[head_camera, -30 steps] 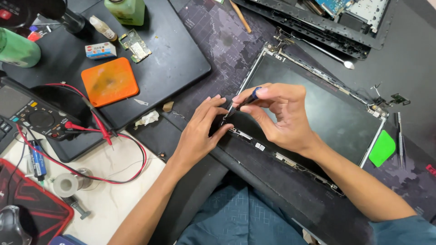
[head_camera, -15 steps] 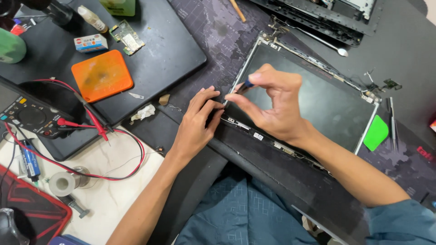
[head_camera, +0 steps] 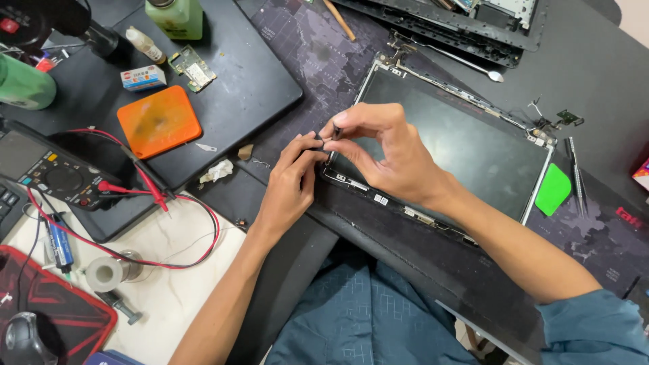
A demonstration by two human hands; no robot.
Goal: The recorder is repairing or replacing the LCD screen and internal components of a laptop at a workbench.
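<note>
A bare laptop screen panel [head_camera: 473,145] lies tilted on a dark desk mat, its metal frame and hinges exposed. My right hand [head_camera: 385,155] pinches a small screwdriver [head_camera: 336,133] upright over the panel's near left corner. My left hand [head_camera: 291,182] rests beside it, fingertips pressed on that same corner next to the tool's tip. The tip itself is hidden by my fingers.
A green plastic pry pick [head_camera: 553,189] and tweezers [head_camera: 576,177] lie right of the panel. An orange pad [head_camera: 159,122], small circuit board [head_camera: 193,67] and green bottle [head_camera: 177,17] sit on a closed black laptop [head_camera: 250,88]. A multimeter [head_camera: 61,177] with red leads is at left. Another opened laptop base [head_camera: 473,23] lies behind.
Both hands stay at the panel's left corner. My right hand has turned and curled lower over the screwdriver, so less of its blue handle shows. The view has shifted slightly.
</note>
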